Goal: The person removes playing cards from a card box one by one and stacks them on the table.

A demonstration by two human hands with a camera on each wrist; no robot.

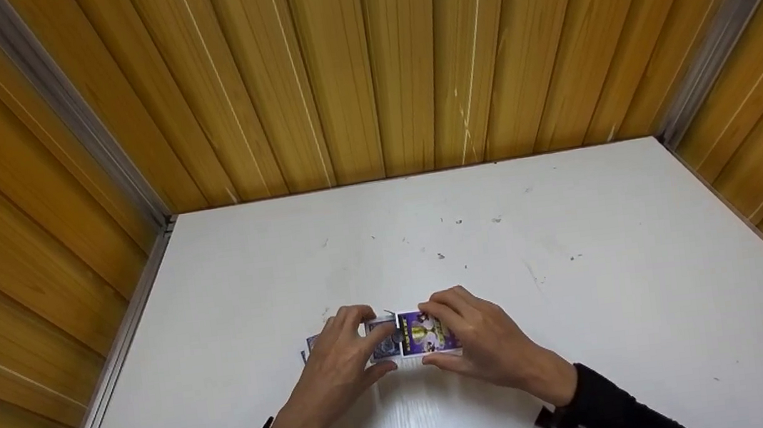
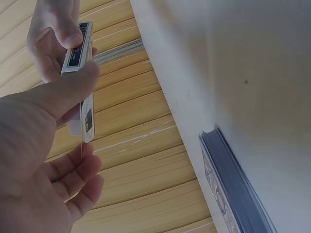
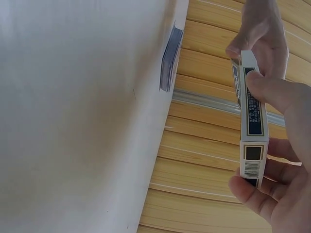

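Both hands meet over the table near its front. My right hand point(image 1: 485, 335) grips a small purple playing-card box point(image 1: 427, 332) with a gold trophy printed on it, thumb on one narrow side and fingers on the other. The box's barcode end point(image 3: 251, 167) faces the right palm, and its open end points left. At that opening my left hand point(image 1: 340, 358) pinches a blue-patterned card point(image 1: 386, 346) with a white border, lined up with the box. Beyond the left hand lies a deck of cards point(image 2: 231, 184) stacked on the table, mostly hidden by that hand in the head view.
The white table point(image 1: 579, 306) has small dark specks and scuffs toward the back. Wood-look panels point(image 1: 372, 64) wall it in at the back and sides, with grey metal posts point(image 1: 75, 112) at the corners. Dark sleeves point(image 1: 615, 406) cover both forearms.
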